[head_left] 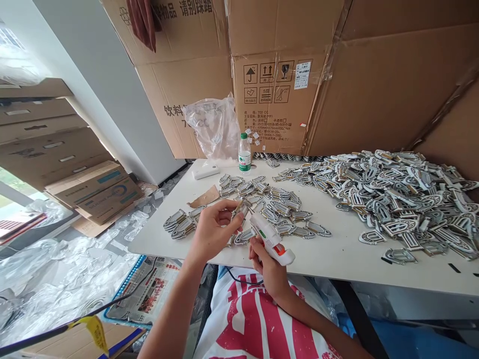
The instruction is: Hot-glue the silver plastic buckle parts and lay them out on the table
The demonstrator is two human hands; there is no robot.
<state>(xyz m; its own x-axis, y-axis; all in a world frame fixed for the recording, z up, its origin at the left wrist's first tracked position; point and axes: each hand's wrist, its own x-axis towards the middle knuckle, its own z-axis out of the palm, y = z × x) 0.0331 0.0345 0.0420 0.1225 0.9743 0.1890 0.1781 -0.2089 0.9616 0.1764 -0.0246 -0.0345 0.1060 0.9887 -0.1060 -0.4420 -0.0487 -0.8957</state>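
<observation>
One arched frame (244, 206) in the left hand (214, 227), glue gun (266, 233) at four o'clock

Clock directions run outward from the held frame. Well off at nine o'clock, flattened cardboard boxes (95, 192) lean by the pillar; at eight, a newspaper (159, 291) lies in a blue-rimmed basket, below table height. On the white table (329, 252), toward nine, sits a cluster of similar frames (179, 224), with a torn cardboard scrap (205, 196) just beyond it. The left hand pinches the held frame above the near edge; fingers cover part of it, so its long axis cannot be told exactly. A clear plastic bag (213, 127) slumps at eleven, a green-capped bottle (244, 155) stands at twelve.

The right hand (271, 269) is wrapped around the glue gun, whose long axis slants toward ten o'clock, nozzle close to the frame; contact cannot be told. Nothing visibly stands between them except the left fingertips nearby. Loose frames (280, 204) spread at three, and farther out that way rises a large heap (404, 192).
</observation>
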